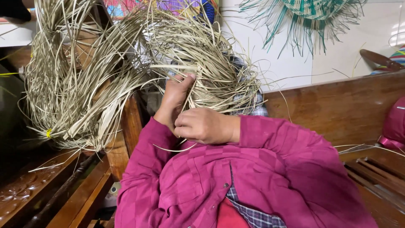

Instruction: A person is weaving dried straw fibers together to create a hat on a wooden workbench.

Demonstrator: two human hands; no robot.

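Head view: left hand (pixel 175 99) pinching strands up in the loose dried straw bundle (pixel 198 63), right hand (pixel 202 124) closed on strands just below, fibres all untangled-looking mess, nothing woven yet; finished green woven piece (pixel 314 12) lies well apart.

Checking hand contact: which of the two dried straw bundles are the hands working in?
The right-hand bundle, directly above the pink sleeves; the left hand and right hand reach into it. The larger bundle hangs untouched at left.
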